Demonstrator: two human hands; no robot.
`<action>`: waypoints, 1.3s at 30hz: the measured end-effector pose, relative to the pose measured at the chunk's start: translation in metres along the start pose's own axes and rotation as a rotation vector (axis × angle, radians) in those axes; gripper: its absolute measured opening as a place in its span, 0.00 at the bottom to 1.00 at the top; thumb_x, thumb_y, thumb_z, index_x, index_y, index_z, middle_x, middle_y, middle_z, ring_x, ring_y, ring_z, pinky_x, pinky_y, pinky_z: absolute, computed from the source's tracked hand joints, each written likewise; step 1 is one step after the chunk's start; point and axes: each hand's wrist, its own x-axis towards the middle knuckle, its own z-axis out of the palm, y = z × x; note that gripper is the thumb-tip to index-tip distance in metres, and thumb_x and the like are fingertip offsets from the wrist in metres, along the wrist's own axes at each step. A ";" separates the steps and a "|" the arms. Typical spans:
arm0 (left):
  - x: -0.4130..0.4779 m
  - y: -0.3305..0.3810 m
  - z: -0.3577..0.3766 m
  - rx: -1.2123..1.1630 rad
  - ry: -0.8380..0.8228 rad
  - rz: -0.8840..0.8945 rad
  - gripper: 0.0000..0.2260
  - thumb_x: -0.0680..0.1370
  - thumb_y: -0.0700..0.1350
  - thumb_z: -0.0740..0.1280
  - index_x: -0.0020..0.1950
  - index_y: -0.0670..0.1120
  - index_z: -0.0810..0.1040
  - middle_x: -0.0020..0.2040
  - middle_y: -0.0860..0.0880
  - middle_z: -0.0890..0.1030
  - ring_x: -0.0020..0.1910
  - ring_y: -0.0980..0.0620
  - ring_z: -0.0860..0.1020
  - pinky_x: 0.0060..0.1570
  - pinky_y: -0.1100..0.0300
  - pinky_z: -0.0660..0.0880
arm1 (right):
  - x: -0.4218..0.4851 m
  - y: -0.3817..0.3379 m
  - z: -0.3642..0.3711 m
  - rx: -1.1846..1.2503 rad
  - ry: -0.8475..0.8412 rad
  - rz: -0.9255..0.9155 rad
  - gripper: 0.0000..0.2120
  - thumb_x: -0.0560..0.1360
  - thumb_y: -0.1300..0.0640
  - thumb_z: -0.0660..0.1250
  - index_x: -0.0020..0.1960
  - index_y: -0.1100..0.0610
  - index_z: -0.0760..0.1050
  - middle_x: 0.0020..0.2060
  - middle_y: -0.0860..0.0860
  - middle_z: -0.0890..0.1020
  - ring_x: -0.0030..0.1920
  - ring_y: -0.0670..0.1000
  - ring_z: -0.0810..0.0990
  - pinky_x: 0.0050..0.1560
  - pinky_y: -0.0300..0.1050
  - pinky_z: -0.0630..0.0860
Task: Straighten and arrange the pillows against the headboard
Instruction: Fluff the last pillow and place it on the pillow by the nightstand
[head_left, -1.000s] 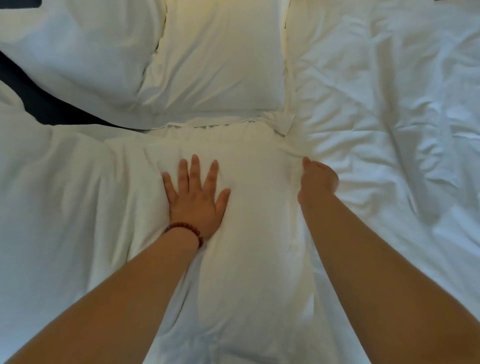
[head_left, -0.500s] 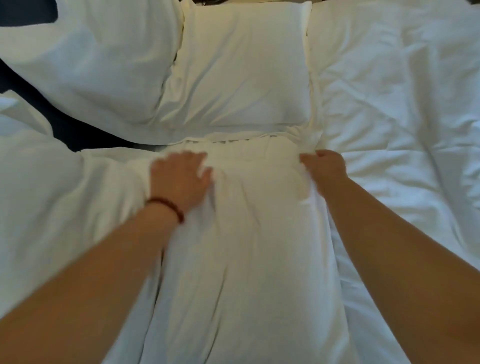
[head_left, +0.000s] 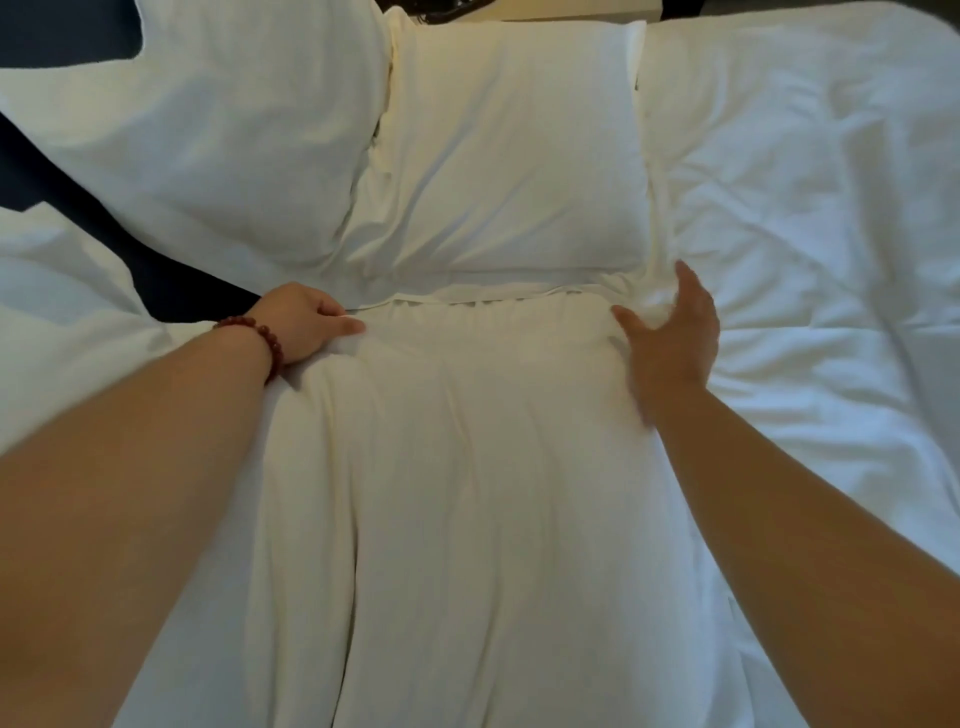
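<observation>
The pillow (head_left: 467, 467) is being squared: the left hand (head_left: 301, 325), flat before, is gripping its far corner; the right hand (head_left: 670, 338) is opening its grip, empty.

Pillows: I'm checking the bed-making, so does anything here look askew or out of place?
Yes. The near pillow lies lengthwise, running toward the camera, crosswise to the middle pillow beyond it; the left hand grips its far corner. The far-left pillow sits tilted, crowding the middle one.
</observation>
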 end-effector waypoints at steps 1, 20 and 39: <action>0.000 0.001 0.001 0.009 0.007 0.026 0.11 0.74 0.53 0.73 0.47 0.46 0.84 0.43 0.48 0.81 0.44 0.51 0.76 0.48 0.61 0.67 | 0.001 -0.005 0.009 -0.074 -0.011 -0.152 0.38 0.68 0.44 0.76 0.74 0.52 0.67 0.68 0.55 0.74 0.69 0.56 0.71 0.70 0.55 0.66; -0.002 -0.011 -0.067 0.555 -0.045 0.095 0.11 0.78 0.53 0.67 0.44 0.46 0.80 0.48 0.43 0.82 0.49 0.44 0.76 0.46 0.58 0.67 | -0.016 -0.079 0.098 -0.217 -0.696 -0.231 0.10 0.76 0.47 0.68 0.43 0.52 0.81 0.45 0.52 0.81 0.51 0.55 0.79 0.51 0.47 0.72; -0.213 -0.017 0.009 0.804 0.284 -0.014 0.30 0.79 0.61 0.40 0.79 0.53 0.56 0.80 0.47 0.55 0.79 0.46 0.49 0.74 0.47 0.37 | -0.248 -0.115 0.048 -0.107 -0.571 -0.335 0.37 0.72 0.28 0.29 0.79 0.38 0.44 0.80 0.45 0.43 0.79 0.49 0.36 0.75 0.55 0.32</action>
